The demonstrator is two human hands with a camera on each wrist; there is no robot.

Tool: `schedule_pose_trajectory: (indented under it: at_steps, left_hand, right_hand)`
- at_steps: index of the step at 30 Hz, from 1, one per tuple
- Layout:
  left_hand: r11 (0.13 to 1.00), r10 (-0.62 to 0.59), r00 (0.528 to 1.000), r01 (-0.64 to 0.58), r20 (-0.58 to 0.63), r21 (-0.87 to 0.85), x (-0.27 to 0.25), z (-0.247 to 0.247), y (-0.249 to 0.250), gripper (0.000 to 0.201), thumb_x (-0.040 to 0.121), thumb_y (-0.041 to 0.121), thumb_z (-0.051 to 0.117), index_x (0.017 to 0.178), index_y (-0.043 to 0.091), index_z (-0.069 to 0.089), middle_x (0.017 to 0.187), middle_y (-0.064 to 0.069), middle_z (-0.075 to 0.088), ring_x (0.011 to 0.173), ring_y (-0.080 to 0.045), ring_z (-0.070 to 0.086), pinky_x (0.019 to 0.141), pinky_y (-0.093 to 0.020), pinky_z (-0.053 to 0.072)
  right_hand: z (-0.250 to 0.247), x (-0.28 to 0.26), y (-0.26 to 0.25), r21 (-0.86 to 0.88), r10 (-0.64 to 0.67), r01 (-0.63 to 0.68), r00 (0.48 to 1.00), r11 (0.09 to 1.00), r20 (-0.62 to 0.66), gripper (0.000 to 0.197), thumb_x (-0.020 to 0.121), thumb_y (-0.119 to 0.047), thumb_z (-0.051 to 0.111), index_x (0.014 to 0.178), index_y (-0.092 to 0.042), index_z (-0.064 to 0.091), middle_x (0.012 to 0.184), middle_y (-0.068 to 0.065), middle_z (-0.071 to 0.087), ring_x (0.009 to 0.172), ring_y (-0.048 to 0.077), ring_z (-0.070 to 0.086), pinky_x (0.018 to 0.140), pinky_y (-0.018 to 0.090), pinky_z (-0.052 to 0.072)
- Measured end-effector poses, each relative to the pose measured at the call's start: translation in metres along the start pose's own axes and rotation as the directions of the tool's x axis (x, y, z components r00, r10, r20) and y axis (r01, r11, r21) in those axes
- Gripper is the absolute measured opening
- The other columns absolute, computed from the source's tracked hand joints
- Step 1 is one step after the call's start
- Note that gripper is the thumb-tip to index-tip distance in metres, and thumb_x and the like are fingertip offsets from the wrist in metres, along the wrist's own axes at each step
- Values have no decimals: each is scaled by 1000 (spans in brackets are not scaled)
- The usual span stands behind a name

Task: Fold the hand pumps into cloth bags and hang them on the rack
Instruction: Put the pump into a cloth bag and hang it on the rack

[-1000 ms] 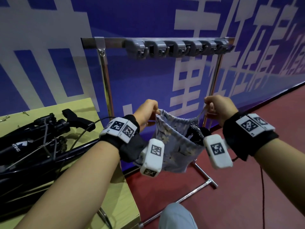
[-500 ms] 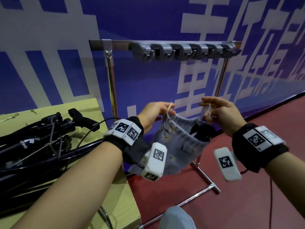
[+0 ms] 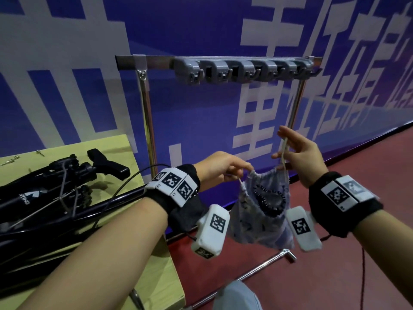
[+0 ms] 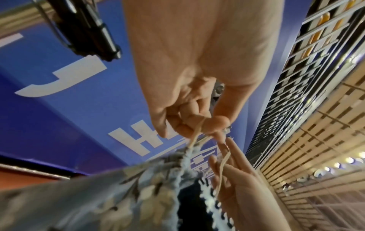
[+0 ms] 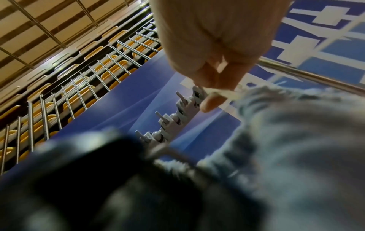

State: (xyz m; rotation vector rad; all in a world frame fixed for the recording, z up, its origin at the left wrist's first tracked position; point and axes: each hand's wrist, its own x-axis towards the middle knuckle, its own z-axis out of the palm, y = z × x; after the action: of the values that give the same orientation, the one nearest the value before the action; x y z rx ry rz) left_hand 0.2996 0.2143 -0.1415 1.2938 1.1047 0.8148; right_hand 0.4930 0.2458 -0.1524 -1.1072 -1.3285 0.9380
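**Inspector A:** Head view, from the left: a yellow-green table is noted, with black folded hand pumps laid across it. Is the left hand engaged?

**Inspector B:** It is. The left hand is seen with fingers curled, and a pale drawstring is pinched between thumb and fingertips at the left side of the bag mouth. This is confirmed in the left wrist view.

**Inspector A:** And the cloth bag?

**Inspector B:** The cloth bag, grey-blue with a floral print, is held in the air between the two hands, below the rack and in front of it. Its mouth is gathered but partly open, and a dark object with a pale toothed edge is seen inside; it cannot be identified with certainty.

**Inspector A:** The right side?

**Inspector B:** The right hand is raised just above the bag's right edge. A second cord is pinched between thumb and a finger, while the other fingers are extended. The grey hooks on the rack's top bar are observed with nothing hung on them.
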Motion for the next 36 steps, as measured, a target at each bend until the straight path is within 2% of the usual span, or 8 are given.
schedule_pose_trajectory:
  at_steps: [5,9,12,16,22,28,32,36]
  left_hand:
    - [962,-18,1000,14,-15,-271,-3,-7,7,27,93,13,41,69,9,54,59,-1,55,62,-11,52,68,-24,46]
    - [987,-157,984,156,82,26,-5,14,-4,19,99,13,38,102,3,54,63,-2,60,61,-11,49,60,-17,43]
    - [991,-130,991,130,27,28,-2,13,-7,20,100,14,37,114,9,49,89,-6,59,67,-11,52,62,-18,41]
    - [989,-95,995,94,7,114,-1,7,-11,55,99,2,28,150,20,17,109,-10,57,69,-10,61,58,-16,43]
    - [992,91,994,-95,-52,-77,-5,3,0,38,91,-7,42,128,-6,50,109,-17,65,91,-16,63,90,-23,49]
    - [999,10,995,-6,-102,39,-4,10,-7,40,91,-13,33,126,3,44,106,-12,59,52,-13,57,54,-24,44]
    - [992,50,997,-42,-67,121,-2,11,-6,66,89,-16,34,148,11,23,97,-3,56,60,-13,59,60,-24,41]
    - [986,112,990,-100,-90,132,-3,5,-2,77,92,-14,34,148,35,18,104,-7,52,68,-15,61,62,-26,40]
  right_hand:
    - [-8,2,0,49,45,-45,999,998,-16,13,94,-6,52,89,-10,63,70,-8,70,40,6,55,44,19,47]
    - [0,1,16,36,270,-270,963,962,-2,19,96,-5,47,79,-7,54,67,8,65,32,6,46,36,14,40]
    - [10,-5,30,-43,343,-343,939,938,-12,21,96,-4,45,77,-8,53,63,7,63,27,4,40,34,12,31]
    - [14,-6,26,-37,318,-319,947,947,-38,22,95,-4,44,76,-9,53,69,8,59,29,5,36,36,12,28]
    - [16,-5,14,-53,258,-259,966,964,-33,24,97,-7,42,78,-11,56,69,5,56,31,3,40,35,14,32]
    - [14,-3,2,99,2,8,995,995,-101,29,97,0,39,72,-12,50,49,0,47,34,7,38,34,13,26]
    - [21,0,13,136,229,-214,967,967,-112,30,96,-4,34,69,-16,41,58,4,33,29,5,28,34,12,21]
    - [26,-2,2,-39,195,-199,977,979,-82,28,94,-17,35,66,-19,34,60,3,37,41,14,28,44,21,21]
